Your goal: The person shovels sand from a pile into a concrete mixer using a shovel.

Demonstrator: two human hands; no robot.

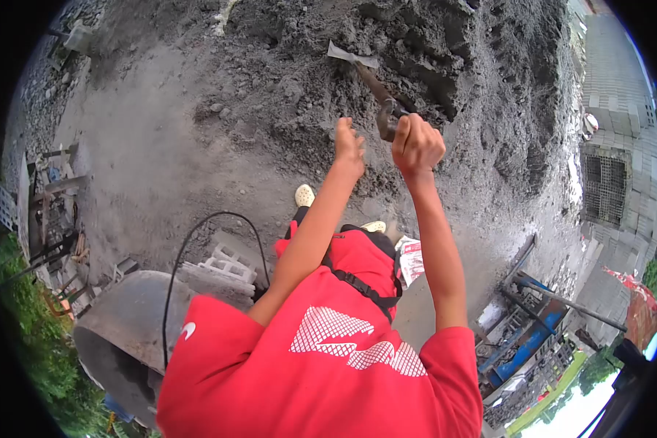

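My right hand (418, 146) is closed around the dark grip at the end of a shovel (372, 82). Its brownish shaft slants away to a pale metal head, which rests against a grey heap of sand (292, 87); the lower part of the blade seems hidden in the sand. My left hand (350, 150) hovers to the left of the grip, apart from it, fingers loosely bent and holding nothing.
Behind my left side are a large metal drum (131, 314), hollow concrete blocks (230, 259) and a looped black cable (179, 255). A blue metal frame (529, 343) lies at the lower right. A block wall (620, 95) stands on the right. Scrap wood (58, 182) lies left.
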